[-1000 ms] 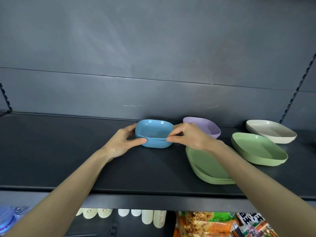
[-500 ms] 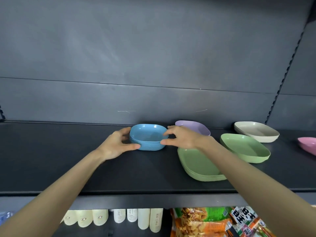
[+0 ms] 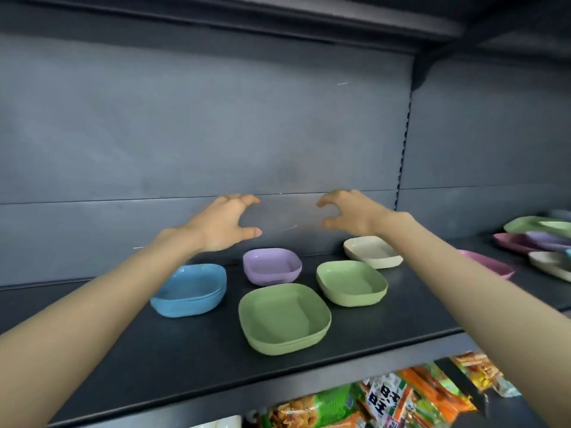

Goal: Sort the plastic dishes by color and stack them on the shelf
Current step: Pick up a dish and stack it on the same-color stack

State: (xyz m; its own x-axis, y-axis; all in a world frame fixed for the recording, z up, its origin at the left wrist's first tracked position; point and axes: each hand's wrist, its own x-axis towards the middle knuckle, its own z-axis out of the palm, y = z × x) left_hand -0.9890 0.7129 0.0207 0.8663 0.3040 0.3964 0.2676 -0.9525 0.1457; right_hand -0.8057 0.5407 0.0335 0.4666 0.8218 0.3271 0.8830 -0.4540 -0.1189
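A stack of blue dishes (image 3: 190, 290) sits on the dark shelf (image 3: 185, 359) at the left. Behind it to the right is a purple dish (image 3: 272, 266). A stack of green dishes (image 3: 284, 318) stands near the front edge, a single green dish (image 3: 351, 282) beside it, and a cream dish (image 3: 372, 251) further back. My left hand (image 3: 225, 223) and my right hand (image 3: 349, 213) hover above the dishes, fingers spread and loosely curled, holding nothing.
More dishes lie at the far right: a pink dish (image 3: 491, 263) and a mixed pile (image 3: 540, 239) of green, pink, purple and cream ones. Snack packets (image 3: 386, 396) fill the shelf below. The grey back panel (image 3: 216, 134) rises close behind the hands.
Both hands have let go of the blue stack and risen above the dishes. The view has swung right, showing more dishes at the far right.
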